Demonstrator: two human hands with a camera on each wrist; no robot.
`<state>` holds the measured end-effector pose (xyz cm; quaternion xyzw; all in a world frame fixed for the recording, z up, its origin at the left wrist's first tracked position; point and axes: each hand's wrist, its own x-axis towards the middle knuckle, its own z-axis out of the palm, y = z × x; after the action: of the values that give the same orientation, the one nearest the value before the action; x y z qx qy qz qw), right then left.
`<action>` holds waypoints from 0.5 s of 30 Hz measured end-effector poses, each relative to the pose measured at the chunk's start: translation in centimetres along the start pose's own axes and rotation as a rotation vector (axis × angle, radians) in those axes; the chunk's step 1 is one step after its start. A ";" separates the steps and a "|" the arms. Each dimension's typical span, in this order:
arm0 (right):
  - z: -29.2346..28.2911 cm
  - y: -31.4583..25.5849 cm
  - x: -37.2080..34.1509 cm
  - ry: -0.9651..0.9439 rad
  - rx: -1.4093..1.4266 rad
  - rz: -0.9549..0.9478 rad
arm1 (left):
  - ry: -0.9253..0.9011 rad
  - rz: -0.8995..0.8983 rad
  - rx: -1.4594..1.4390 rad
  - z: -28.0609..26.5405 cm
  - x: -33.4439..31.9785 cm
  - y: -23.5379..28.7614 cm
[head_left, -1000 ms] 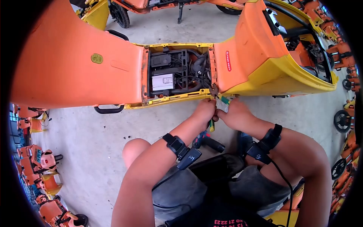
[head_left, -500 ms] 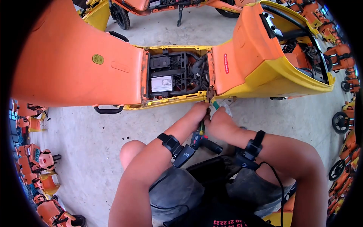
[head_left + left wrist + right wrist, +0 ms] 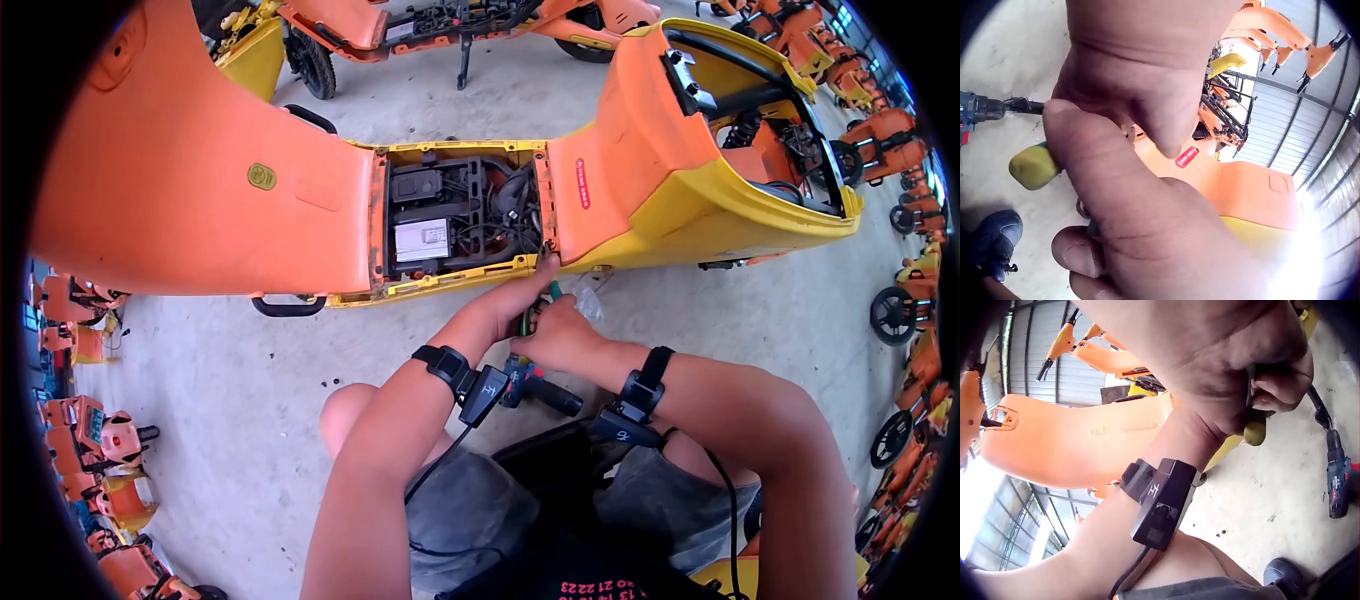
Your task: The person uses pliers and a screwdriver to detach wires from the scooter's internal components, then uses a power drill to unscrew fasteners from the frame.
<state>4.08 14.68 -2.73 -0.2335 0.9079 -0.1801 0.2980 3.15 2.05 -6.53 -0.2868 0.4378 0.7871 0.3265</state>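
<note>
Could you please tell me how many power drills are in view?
1. The power drill appears below the right hand, which grips the green-handled tool, in the head view; both wrist views show the same drill. Others may be hidden among the parked scooters.

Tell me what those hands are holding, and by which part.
The right hand grips a tool by its green-and-yellow handle; whether the left hand holds anything cannot be told.

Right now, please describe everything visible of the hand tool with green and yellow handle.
The hand tool has a green, plastic-looking handle with a rounded yellow end. The right hand grips it, aslant in the head view, beside the orange-and-yellow scooter. Its working end cannot be made out.
</note>
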 end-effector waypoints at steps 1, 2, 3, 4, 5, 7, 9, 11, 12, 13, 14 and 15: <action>-0.1 0.0 -0.1 0.006 -0.003 0.004 | -0.017 0.062 0.158 0.1 0.4 -0.2; -0.2 -0.1 -0.3 -0.006 0.009 0.030 | -0.033 0.124 0.314 0.1 0.8 -0.3; -0.3 -0.2 -0.5 -0.020 0.021 0.056 | -0.038 0.125 0.315 0.0 1.6 -0.4; 0.0 0.0 -0.4 -0.007 0.042 0.080 | -0.019 0.083 0.282 -0.2 2.3 -0.7; 0.1 0.1 -0.4 -0.006 0.041 0.083 | 0.001 0.041 0.247 -0.3 3.0 -1.0; 0.0 0.3 -0.5 -0.014 0.067 0.097 | 0.020 0.074 0.213 0.0 3.4 -1.6; -0.8 0.5 -0.8 -0.019 0.082 0.121 | 0.039 0.107 0.184 0.7 3.8 -2.0; -1.8 0.5 -1.3 -0.019 0.092 0.135 | 0.021 0.060 -0.007 1.5 4.0 -2.2; -2.4 0.8 -1.6 0.005 0.032 0.118 | 0.019 0.069 -0.003 2.1 4.0 -2.3; -3.1 0.8 -1.9 0.031 -0.029 0.099 | 0.030 0.092 -0.059 2.8 4.1 -2.4; -4.0 0.8 -2.0 -0.035 -0.037 0.113 | 0.042 0.118 -0.114 3.3 4.1 -2.4; -4.2 0.9 -1.9 -0.024 -0.039 0.102 | 0.044 0.133 -0.110 3.2 4.7 -2.6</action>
<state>2.46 17.23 0.89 -0.1951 0.9183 -0.1441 0.3129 1.65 7.16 -9.86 -0.2920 0.4192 0.8233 0.2475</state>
